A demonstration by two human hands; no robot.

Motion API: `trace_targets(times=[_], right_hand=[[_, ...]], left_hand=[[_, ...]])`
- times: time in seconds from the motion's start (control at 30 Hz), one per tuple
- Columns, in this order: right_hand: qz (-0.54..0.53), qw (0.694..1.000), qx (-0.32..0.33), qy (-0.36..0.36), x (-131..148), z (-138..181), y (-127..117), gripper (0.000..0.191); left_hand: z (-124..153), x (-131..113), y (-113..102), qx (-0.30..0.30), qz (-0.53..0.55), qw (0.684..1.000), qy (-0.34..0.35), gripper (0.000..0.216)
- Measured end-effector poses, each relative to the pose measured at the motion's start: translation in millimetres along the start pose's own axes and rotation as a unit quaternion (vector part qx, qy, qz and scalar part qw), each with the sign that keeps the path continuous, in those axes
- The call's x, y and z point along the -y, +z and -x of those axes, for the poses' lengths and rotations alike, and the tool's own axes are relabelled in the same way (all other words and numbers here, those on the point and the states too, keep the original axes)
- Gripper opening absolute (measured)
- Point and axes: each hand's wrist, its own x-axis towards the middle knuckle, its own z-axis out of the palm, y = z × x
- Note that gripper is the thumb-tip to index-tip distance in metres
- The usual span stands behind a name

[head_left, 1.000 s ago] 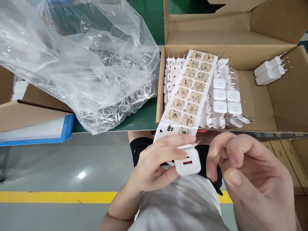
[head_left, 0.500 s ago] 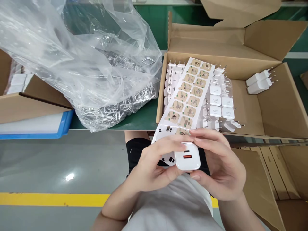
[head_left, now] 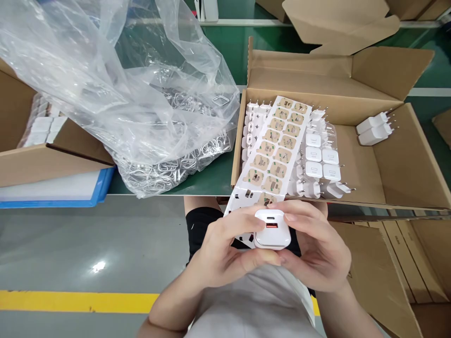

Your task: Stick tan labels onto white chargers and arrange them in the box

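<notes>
A white charger plug (head_left: 272,237) with a small dark port and a red-lined USB port faces up between my hands, over my lap. My left hand (head_left: 230,246) grips it from the left, fingertips at its port face and thumb below. From the other side my right hand (head_left: 319,244) closes its fingertips and thumb on the same charger. Just beyond my fingers, a sticker sheet (head_left: 306,119) with rows of tan adhesive pieces lies slanted over the front of a cardboard box (head_left: 359,164). Inside that box stand several white chargers (head_left: 313,154), some with pins showing.
A clear plastic bag (head_left: 169,141) full of thin metal loops rests on the green table (head_left: 211,180). Left of it is another cardboard box (head_left: 38,166) with white pieces inside, above a blue-edged tray (head_left: 100,188). An open carton (head_left: 384,281) stands low at the right.
My left fingertips have slid from the charger's upper port down to its left edge near the red port. My left thumb has shifted right beneath it. The view has tilted slightly.
</notes>
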Motion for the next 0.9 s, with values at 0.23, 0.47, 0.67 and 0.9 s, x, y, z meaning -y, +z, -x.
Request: trace_targets(times=[0.23, 0.47, 0.67, 0.9], right_hand=[[0.051, 0.996, 0.005, -0.079, -3.6, -0.7, -2.0, 0.066], [0.017, 0.989, -0.002, -0.144, -8.2, -1.9, -5.2, 0.071], [0.074, 0.984, -0.026, -0.161, -7.2, 2.2, -8.8, 0.076], [0.098, 0.983, -0.034, -0.152, -7.8, 6.1, -6.8, 0.073]], left_hand=[[3.1, 3.6, 2.6, 0.018, 0.058, 0.998, -0.015, 0.074], [1.0, -7.3, -3.9, 0.094, 0.027, 0.993, -0.071, 0.066], [-1.7, -28.1, -2.4, -0.019, -0.047, 0.990, -0.133, 0.077], [-6.6, -36.7, 7.3, -0.011, -0.011, 0.988, -0.156, 0.065]])
